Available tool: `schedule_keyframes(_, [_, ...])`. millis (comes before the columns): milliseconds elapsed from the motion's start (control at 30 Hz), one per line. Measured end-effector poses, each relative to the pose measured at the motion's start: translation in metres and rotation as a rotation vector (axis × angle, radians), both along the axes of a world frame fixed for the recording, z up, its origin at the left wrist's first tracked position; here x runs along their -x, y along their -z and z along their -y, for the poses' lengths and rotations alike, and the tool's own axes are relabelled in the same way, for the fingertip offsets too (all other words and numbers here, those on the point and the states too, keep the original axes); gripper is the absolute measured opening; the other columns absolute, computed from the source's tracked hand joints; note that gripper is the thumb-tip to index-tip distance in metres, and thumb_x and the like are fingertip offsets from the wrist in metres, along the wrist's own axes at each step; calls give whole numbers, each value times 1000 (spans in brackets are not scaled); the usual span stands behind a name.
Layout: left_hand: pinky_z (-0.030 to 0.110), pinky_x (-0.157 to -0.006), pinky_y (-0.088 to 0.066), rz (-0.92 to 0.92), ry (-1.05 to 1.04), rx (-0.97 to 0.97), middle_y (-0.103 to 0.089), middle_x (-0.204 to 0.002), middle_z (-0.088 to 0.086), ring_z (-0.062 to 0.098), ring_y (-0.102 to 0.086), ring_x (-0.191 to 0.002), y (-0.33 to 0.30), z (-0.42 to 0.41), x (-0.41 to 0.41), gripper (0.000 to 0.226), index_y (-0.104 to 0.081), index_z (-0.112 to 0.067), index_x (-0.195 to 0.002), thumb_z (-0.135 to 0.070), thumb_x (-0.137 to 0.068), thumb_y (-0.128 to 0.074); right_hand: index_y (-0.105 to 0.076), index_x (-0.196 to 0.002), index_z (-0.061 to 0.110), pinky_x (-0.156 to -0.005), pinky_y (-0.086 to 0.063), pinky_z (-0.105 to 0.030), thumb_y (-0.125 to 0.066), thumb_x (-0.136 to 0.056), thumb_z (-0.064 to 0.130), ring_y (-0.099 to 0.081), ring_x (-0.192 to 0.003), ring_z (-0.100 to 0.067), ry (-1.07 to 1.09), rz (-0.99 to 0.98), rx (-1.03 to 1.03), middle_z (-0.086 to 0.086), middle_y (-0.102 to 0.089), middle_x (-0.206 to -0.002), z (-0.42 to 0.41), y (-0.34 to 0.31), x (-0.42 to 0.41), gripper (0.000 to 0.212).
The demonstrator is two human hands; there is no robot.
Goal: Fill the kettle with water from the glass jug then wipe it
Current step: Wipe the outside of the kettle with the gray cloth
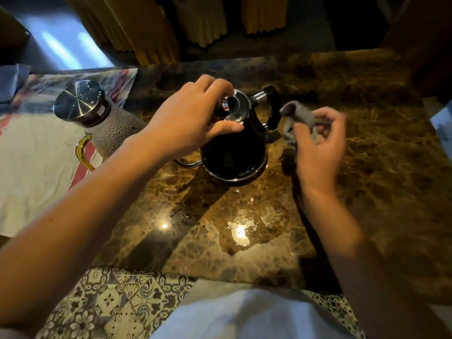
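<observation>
Left hand (pixel 193 118) fingers curled on kettle (pixel 236 152) lid; right hand (pixel 318 145) pinches grey cloth (pixel 297 118) beside the handle. Jug (pixel 97 118) left of left wrist. Risk: hard wiping nudges kettle, slopping onto the wet counter (pixel 367 192).

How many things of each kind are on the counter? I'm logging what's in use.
Kettle: 1
Jug: 1
Grey cloth (in the right hand): 1
Striped towel under the jug: 1
Total: 4
</observation>
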State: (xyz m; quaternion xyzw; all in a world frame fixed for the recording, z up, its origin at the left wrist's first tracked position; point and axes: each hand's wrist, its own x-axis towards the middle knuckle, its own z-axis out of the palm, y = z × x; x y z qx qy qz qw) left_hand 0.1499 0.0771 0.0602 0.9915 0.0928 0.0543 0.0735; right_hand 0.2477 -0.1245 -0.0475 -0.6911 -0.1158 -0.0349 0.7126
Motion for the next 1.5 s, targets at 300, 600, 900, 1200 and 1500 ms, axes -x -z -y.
schedule_keyframes(300, [41,-73,-48,61,-109,-299,-51,-137,19,38,-63,-109,3,18,-23,80,-46,-16,-139,-80,-91,-43,-77,-98,11,-62,-52,-33,-77,-81,10,-60,-76,-11,-108,322,335,-4,-63,-91,-25,36,65,17])
schedule_keyframes(600, [35,-65,-41,102,-151,-302,-50,-136,14,30,-63,-97,9,13,-33,84,-48,-14,-132,-86,-89,-38,-73,-89,15,-49,-47,-35,-77,-82,16,-58,-63,-21,-153,492,587,-2,-61,-86,-28,63,62,8])
schedule_keyframes(900, [34,-67,-41,130,-163,-266,-49,-132,12,27,-59,-99,12,12,-33,83,-49,-15,-132,-85,-89,-40,-67,-93,25,-57,-41,-33,-73,-85,29,-63,-72,-24,-300,326,858,6,-61,-90,-22,57,55,10])
schedule_keyframes(1200, [33,-69,-39,136,-169,-220,-47,-130,10,20,-50,-98,13,12,-33,81,-49,-17,-133,-84,-89,-42,-69,-106,34,-59,-51,-32,-71,-87,23,-65,-71,-12,-352,52,553,9,-69,-86,3,13,22,22])
schedule_keyframes(1500, [32,-68,-38,105,-169,-174,-48,-128,9,15,-46,-90,12,5,-36,83,-51,-17,-129,-87,-86,-43,-71,-108,22,-89,-56,-20,-68,-85,-13,-69,-112,-11,-312,-69,-7,-5,-67,-123,-7,-2,42,43])
